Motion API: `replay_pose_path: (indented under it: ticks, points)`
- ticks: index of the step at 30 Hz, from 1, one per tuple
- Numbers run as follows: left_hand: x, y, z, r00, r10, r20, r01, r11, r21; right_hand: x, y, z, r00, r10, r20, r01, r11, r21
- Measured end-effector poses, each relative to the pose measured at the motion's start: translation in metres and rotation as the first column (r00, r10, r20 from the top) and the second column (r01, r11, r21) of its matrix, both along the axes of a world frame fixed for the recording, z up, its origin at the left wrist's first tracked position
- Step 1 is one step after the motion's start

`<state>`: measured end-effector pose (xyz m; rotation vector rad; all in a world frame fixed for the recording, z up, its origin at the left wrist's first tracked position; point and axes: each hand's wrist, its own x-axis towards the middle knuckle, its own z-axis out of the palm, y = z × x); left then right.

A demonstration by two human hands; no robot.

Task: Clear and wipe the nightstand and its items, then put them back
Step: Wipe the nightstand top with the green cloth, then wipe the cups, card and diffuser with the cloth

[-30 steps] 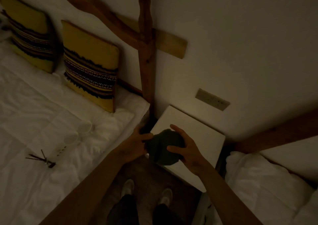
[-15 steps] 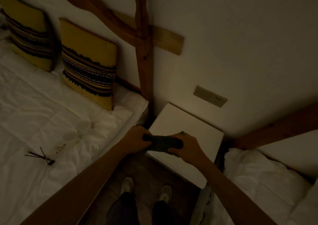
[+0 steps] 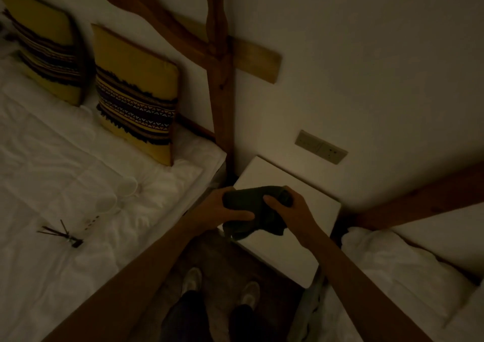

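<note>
I'm standing over the white square-topped nightstand (image 3: 301, 211) with the dark, bunched cleaning cloth (image 3: 251, 211) held between both hands above its near-left corner, so I judge this as the wiping step, with the cloth being gathered or refolded for a pass. My left hand (image 3: 217, 211) grips the cloth's left side, thumb laid across its front; my right hand (image 3: 290, 208) has fingers curled round the right side, clenched on fabric. The cloth looks thick, soft and crumpled, with a loose flap hanging below my hands over the nightstand's front edge. The top shows nothing standing on it, and the items sit on the white bed sheet (image 3: 39, 158) to my left: 2 white cups (image 3: 117, 195) lying close together, and a dark bundle of thin sticks (image 3: 62, 233) nearer me. Next, I reckon, I need 1 hand to press the cloth flat on the top and sweep toward the wall.
</note>
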<state>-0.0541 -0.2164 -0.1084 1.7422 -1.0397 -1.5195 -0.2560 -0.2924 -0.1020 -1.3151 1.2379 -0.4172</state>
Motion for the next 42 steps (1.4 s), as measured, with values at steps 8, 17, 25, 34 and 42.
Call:
replay_pose_path:
  ticks: [8, 17, 25, 34, 42]
  points:
    - [0.001, -0.010, -0.030, 0.911, 0.126, 0.392, -0.072, 0.986, -0.151, 0.013, -0.005, -0.023, 0.973, 0.006, -0.232, -0.063, 0.969, -0.238]
    - [-0.046, -0.009, -0.003, 0.920, 0.337, 0.203, -0.266, 0.913, -0.308, 0.066, 0.024, -0.021, 0.986, -0.153, 0.072, 0.157, 0.986, -0.050]
    - [-0.017, -0.005, 0.007, 0.890, 0.434, 0.139, -0.357, 0.853, -0.379, 0.048, -0.004, -0.030, 0.951, -0.205, 0.229, 0.181, 0.976, 0.124]
    - [-0.011, -0.006, -0.017, 0.914, 0.364, 0.180, -0.349, 0.931, -0.110, 0.076, 0.012, -0.035, 0.964, -0.141, 0.225, 0.106, 0.981, 0.160]
    - [0.032, 0.010, -0.039, 0.843, 0.524, 0.124, -0.510, 0.851, -0.126, 0.122, 0.019, -0.056, 0.967, -0.167, 0.194, 0.107, 0.953, 0.284]
